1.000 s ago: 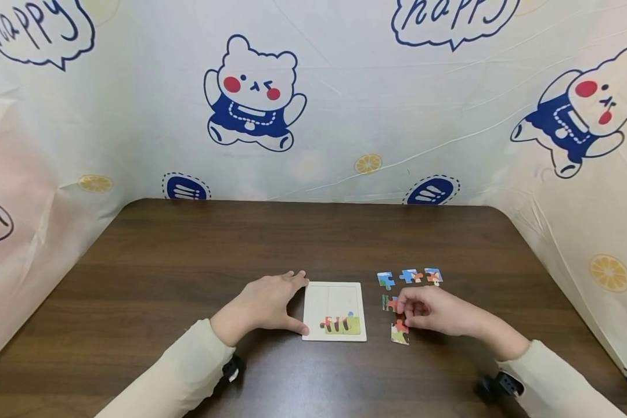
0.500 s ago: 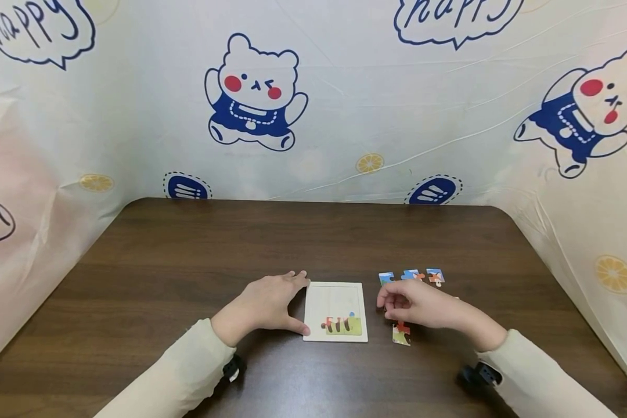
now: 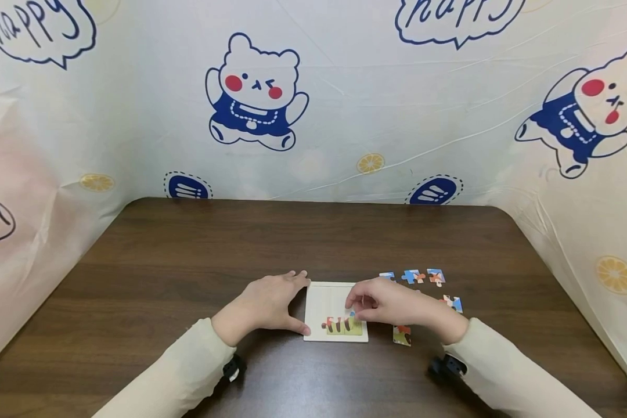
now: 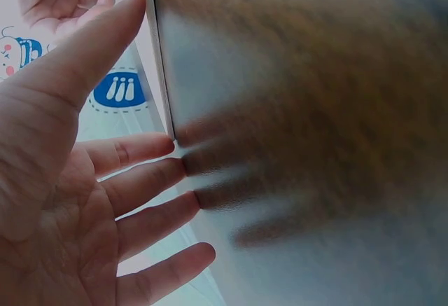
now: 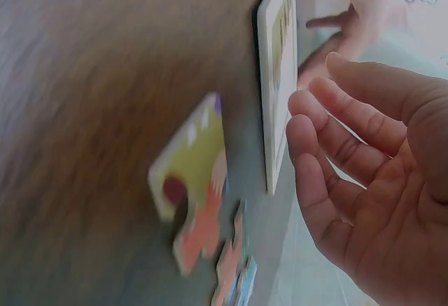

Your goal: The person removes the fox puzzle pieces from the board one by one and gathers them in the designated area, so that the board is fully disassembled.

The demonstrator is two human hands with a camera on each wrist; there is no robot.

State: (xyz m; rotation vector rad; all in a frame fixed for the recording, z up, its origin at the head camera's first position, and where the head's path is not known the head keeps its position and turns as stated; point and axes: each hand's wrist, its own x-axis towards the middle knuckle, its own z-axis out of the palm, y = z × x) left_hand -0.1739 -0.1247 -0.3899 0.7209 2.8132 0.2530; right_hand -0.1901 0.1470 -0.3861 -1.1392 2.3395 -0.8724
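Observation:
A pale square puzzle board [image 3: 321,299] lies on the table, with joined green-and-red caterpillar pieces [image 3: 345,326] along its lower right part. My left hand [image 3: 263,303] spreads along its left side, thumb and fingertips at the edge. Over the board's right side hovers my right hand [image 3: 392,301], fingers loosely bent. In the right wrist view a gap shows between thumb and fingertips, with nothing seen in it. Close below that hand lies a green-and-red puzzle piece [image 3: 402,335]. The hand covers other pieces in the head view.
Several loose pieces lie right of the board, among them a blue-and-orange piece [image 3: 413,276], a fox piece [image 3: 436,277] and a blue-and-white piece [image 3: 453,303]. The brown wooden table [image 3: 230,232] meets a printed cloth backdrop [image 3: 334,116] at the back and sides.
My right hand has travelled left from the loose pieces to above the board's right side, uncovering the blue-and-white piece behind it. My left hand keeps its place at the board's edge.

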